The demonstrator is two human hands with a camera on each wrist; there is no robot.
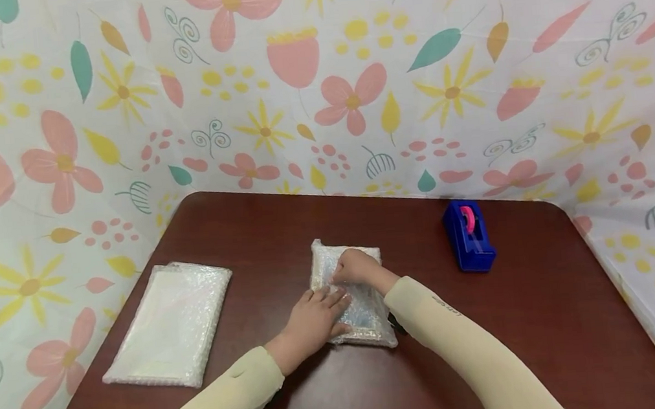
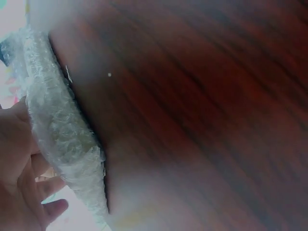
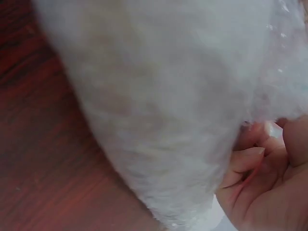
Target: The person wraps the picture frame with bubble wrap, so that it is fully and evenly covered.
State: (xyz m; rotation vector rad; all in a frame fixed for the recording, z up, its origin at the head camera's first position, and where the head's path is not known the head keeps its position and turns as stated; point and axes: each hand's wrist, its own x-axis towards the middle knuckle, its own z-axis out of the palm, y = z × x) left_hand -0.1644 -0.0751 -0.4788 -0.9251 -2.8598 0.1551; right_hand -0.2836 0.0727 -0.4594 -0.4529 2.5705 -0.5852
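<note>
A flat rectangular package in clear bubble wrap (image 1: 367, 321) lies on the table, bluish under its wrap. My left hand (image 1: 316, 319) rests on its left side, fingers spread. Over its upper middle, my right hand (image 1: 359, 268) is curled, knuckles up, just beyond the left fingertips. In the left wrist view, the package's wrapped edge (image 2: 62, 115) stands beside the left hand (image 2: 19, 163). The right wrist view has the blurred bubble wrap (image 3: 159, 96) close up, with the curled fingers of the right hand (image 3: 264, 178) by its edge; nothing shows plainly between them.
To the left on the brown table (image 1: 436, 377) lie flat bubble-wrapped packages (image 1: 168, 325), one on another. A blue tape dispenser (image 1: 469, 237) with a pink core stands at the back right. A flower-patterned cloth (image 1: 318, 101) hangs behind and along both sides.
</note>
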